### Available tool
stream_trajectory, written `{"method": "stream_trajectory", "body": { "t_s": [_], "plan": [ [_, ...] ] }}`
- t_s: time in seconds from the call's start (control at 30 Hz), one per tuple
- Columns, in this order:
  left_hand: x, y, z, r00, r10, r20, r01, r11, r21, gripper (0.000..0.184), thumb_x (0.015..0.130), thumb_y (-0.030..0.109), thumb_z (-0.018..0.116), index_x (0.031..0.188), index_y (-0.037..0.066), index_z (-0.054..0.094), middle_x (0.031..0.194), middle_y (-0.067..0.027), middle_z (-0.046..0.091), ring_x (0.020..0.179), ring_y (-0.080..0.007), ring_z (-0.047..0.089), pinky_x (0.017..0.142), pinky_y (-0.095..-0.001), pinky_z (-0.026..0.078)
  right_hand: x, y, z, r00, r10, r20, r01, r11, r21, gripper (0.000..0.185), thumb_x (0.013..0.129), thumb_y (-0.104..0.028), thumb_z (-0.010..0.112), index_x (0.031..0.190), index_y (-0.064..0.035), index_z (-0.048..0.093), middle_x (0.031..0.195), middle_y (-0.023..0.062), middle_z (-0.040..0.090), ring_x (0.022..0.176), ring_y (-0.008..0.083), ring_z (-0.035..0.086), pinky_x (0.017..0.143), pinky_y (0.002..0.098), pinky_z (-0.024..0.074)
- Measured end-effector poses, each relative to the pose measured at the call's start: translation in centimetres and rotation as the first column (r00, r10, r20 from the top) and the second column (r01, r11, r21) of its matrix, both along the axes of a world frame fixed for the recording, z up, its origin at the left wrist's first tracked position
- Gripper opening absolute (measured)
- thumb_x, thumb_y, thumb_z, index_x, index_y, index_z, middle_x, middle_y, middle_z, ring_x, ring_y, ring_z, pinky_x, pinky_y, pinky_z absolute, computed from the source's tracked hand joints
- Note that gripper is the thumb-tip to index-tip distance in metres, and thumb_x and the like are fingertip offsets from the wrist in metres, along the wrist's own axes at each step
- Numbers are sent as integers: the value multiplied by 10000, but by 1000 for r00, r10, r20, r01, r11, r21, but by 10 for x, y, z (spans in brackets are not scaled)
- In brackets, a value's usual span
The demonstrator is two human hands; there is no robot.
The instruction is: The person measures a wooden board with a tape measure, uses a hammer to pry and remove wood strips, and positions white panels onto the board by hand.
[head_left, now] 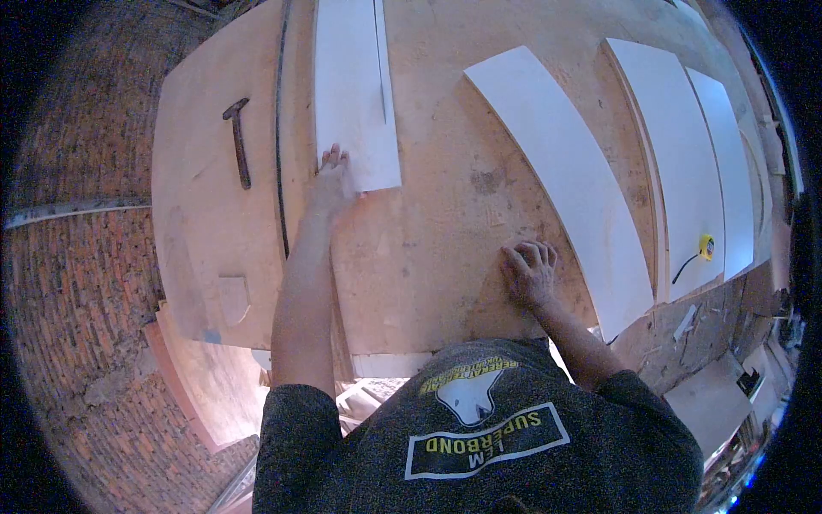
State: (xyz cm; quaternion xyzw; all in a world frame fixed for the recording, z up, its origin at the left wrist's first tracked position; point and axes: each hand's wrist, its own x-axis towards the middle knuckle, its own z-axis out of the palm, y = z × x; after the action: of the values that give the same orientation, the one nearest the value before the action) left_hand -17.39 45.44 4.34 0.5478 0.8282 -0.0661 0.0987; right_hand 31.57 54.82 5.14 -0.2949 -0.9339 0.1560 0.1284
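Shirt [488,411] by table edge [398,347]; open wood [419,274] between hands [334,182] [531,272], left touching board [355,94].

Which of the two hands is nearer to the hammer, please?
Left. The left hand is at the near end of a white board, right of the hammer; the right hand is on the tabletop, farther right.

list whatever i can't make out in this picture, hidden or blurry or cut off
Head view: far end of the white board under the left hand, cut off by the top edge.
Head view: the left hand's exact hold on that board, blurred.
Head view: the palm of the right hand, and anything beneath it, hidden by the hand itself.
Head view: markings on the yellow tape measure, too small.
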Motion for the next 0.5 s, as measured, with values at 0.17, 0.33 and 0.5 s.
{"method": "stream_trajectory", "body": {
  "t_s": [0.17,0.33,0.5],
  "plan": [
    [-7,11,5,995,56,81,-56,998,-3,1085,689,487,847,1536,43,334,1637,-181,217,1511,-339,228,1220,-408,276,-5,0,8,1000,-16,-16,16,999,31,369,825,-249,735,1181,-172,677,1135,83,576,1150,316,515,1034,544,349],
    [-19,14,-3,998,-1,55,-2,999,52,1115,674,529,844,1532,32,335,1635,-183,224,1510,-342,231,1229,-409,253,-4,0,2,1000,-25,-5,25,999,26,361,820,-240,736,1172,-178,681,1141,88,576,1157,327,513,1030,547,353],
    [-24,24,0,999,-8,54,5,998,55,1139,659,524,853,1525,0,331,1629,-200,230,1509,-355,226,1231,-403,247,-5,-1,5,999,-30,-18,30,1000,1,354,820,-234,735,1166,-173,690,1141,97,579,1166,341,515,1045,552,347]
  ]
}}
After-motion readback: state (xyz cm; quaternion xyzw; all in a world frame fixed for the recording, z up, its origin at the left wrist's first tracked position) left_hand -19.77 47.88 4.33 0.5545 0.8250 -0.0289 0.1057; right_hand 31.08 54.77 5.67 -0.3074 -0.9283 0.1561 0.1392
